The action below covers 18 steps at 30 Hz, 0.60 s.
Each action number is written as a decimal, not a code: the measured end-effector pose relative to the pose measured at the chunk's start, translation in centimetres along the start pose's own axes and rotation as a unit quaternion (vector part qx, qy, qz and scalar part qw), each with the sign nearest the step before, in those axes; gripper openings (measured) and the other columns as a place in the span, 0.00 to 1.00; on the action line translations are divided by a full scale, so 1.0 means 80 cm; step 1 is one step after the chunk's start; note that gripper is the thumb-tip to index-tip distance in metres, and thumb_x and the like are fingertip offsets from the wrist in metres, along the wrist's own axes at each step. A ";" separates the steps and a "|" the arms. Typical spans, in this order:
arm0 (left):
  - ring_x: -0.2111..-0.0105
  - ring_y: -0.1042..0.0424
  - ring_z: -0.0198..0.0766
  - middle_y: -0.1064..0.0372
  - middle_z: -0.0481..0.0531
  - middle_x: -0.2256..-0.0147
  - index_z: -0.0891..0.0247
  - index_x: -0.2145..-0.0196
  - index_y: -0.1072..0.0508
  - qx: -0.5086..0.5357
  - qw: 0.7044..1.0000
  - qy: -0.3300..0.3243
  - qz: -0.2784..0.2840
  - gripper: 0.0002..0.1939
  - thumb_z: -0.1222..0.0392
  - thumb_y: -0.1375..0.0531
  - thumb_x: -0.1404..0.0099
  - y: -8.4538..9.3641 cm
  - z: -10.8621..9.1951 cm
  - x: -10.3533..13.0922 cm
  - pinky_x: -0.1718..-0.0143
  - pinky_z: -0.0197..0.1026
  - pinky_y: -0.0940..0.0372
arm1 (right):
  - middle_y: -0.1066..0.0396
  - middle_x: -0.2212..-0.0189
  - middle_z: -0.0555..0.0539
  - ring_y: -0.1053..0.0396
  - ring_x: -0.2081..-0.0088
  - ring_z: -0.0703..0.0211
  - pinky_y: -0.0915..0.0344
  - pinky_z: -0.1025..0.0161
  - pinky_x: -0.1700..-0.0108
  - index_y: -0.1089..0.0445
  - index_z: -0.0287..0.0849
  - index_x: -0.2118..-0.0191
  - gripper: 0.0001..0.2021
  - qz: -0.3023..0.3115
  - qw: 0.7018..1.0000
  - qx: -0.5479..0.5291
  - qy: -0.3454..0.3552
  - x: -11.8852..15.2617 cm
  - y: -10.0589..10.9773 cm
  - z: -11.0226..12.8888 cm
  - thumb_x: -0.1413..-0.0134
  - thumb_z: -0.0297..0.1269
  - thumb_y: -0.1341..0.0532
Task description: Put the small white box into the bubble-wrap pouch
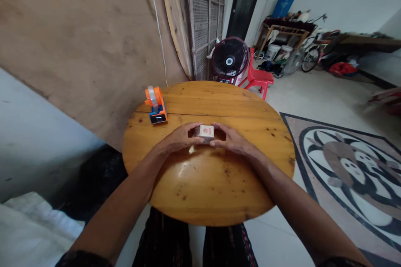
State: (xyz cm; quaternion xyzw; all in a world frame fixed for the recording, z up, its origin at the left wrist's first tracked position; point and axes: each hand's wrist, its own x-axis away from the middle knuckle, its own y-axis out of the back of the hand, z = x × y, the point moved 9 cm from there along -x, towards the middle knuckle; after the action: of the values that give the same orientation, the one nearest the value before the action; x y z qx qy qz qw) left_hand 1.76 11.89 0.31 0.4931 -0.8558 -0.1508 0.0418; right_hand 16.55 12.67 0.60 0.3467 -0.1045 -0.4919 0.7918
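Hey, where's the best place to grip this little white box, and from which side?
Probably by its left and right ends, the left hand coming from the left, the right hand from the right. The small white box is squared, printed face up, so opposite ends should suit fingers and thumbs.

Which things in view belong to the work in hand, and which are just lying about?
In hand:
- small white box with red print, between left hand and right hand
- round wooden table, under the hands

Lying about, seemingly:
- orange-and-blue tape dispenser, untouched on the table
- electric fan
- red plastic chair
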 end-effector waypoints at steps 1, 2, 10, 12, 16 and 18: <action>0.53 0.30 0.46 0.29 0.56 0.50 0.60 0.44 0.32 0.003 1.000 0.007 0.006 0.32 0.53 0.33 0.45 0.000 0.004 0.001 0.52 0.44 0.37 | 0.32 0.43 0.35 0.33 0.43 0.45 0.36 0.45 0.42 0.36 0.40 0.40 0.37 -0.001 1.000 -0.001 -0.007 0.001 0.000 -0.001 0.55 0.50 0.31; 0.51 0.30 0.47 0.30 0.57 0.48 0.60 0.42 0.34 0.004 1.000 0.014 0.006 0.35 0.53 0.32 0.46 0.002 0.008 0.001 0.51 0.45 0.37 | 0.33 0.42 0.35 0.33 0.42 0.45 0.37 0.45 0.41 0.38 0.41 0.39 0.38 0.000 1.000 -0.005 -0.012 0.001 -0.001 -0.002 0.56 0.50 0.31; 0.49 0.31 0.48 0.34 0.62 0.45 0.62 0.37 0.42 -0.002 1.000 0.015 0.001 0.45 0.55 0.30 0.50 0.006 0.019 0.000 0.48 0.48 0.37 | 0.32 0.44 0.35 0.33 0.43 0.44 0.39 0.43 0.41 0.36 0.40 0.42 0.35 -0.031 0.999 0.036 0.008 -0.002 -0.002 -0.001 0.54 0.48 0.31; 0.49 0.31 0.49 0.34 0.62 0.45 0.62 0.37 0.40 -0.034 0.999 0.004 -0.019 0.43 0.56 0.31 0.49 0.009 0.018 -0.001 0.48 0.49 0.37 | 0.30 0.46 0.36 0.32 0.44 0.45 0.38 0.45 0.42 0.34 0.40 0.44 0.32 -0.042 0.998 0.046 0.023 -0.003 -0.003 0.004 0.54 0.46 0.31; 0.53 0.29 0.46 0.31 0.59 0.48 0.62 0.37 0.41 -0.094 0.993 -0.011 -0.068 0.42 0.57 0.33 0.47 0.011 0.016 -0.004 0.51 0.48 0.35 | 0.25 0.53 0.39 0.28 0.51 0.47 0.35 0.48 0.47 0.29 0.41 0.51 0.23 -0.057 0.996 0.066 0.032 -0.004 -0.001 0.013 0.53 0.42 0.31; 0.58 0.27 0.42 0.30 0.58 0.50 0.62 0.36 0.43 -0.094 0.992 -0.018 -0.081 0.42 0.57 0.34 0.45 0.008 0.013 -0.005 0.54 0.47 0.33 | 0.25 0.55 0.40 0.28 0.53 0.48 0.34 0.50 0.48 0.29 0.41 0.52 0.21 -0.069 0.996 0.059 0.025 -0.003 0.006 0.015 0.53 0.40 0.31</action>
State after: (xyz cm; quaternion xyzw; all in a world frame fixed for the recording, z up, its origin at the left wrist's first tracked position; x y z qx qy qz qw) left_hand 1.23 12.77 -0.49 0.5516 -0.7959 -0.2422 0.0607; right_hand 16.16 12.49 1.80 0.4113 -0.0894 -0.5297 0.7364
